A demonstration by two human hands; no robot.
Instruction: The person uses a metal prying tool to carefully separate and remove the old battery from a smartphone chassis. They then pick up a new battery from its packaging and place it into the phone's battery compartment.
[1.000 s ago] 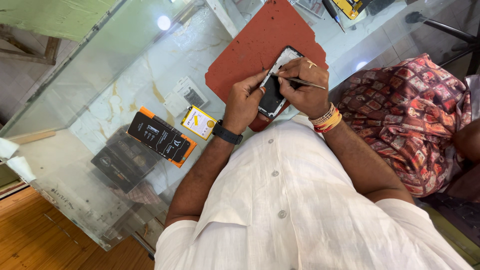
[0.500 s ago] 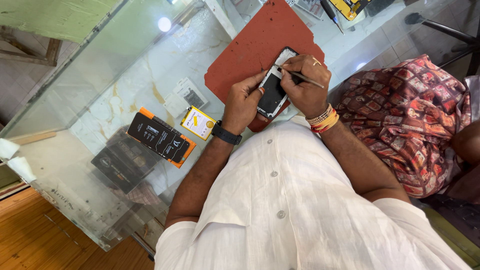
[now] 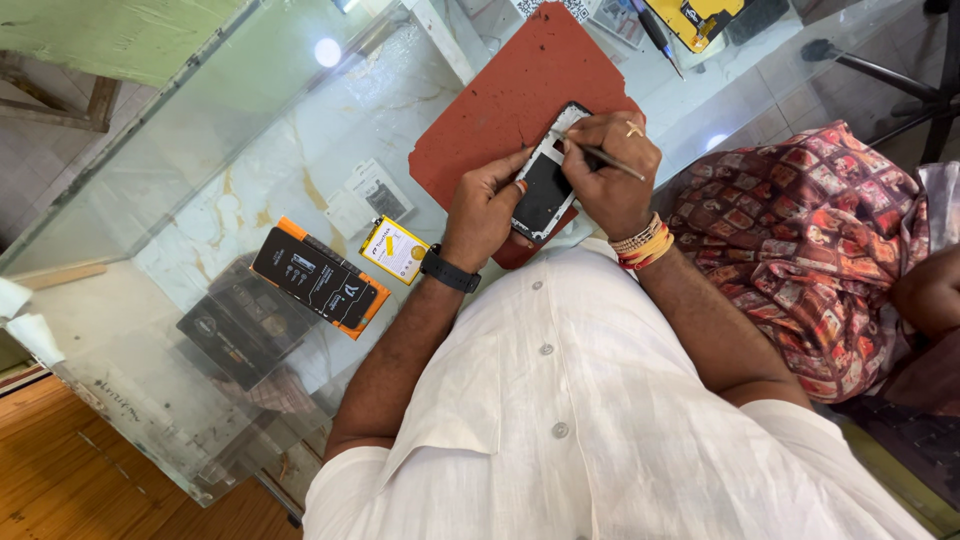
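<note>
My left hand [image 3: 487, 205] grips the lower edge of an opened phone [image 3: 545, 190] with a white frame and dark inside, held over a red work mat [image 3: 505, 100]. My right hand [image 3: 610, 175] holds a thin metal tool [image 3: 610, 158] whose tip touches the phone's upper part. A dark watch sits on my left wrist, and red and orange bangles circle my right wrist.
On the glass counter [image 3: 250, 140] lie a black and orange box [image 3: 318, 278], a small yellow pack [image 3: 395, 250] and white packets [image 3: 365, 200]. Tools and a yellow box [image 3: 690, 20] rest at the far edge. A person in a patterned garment [image 3: 800, 250] sits at right.
The phone and both hands have shifted slightly on the mat; the tool tip stays on the phone's upper part.
</note>
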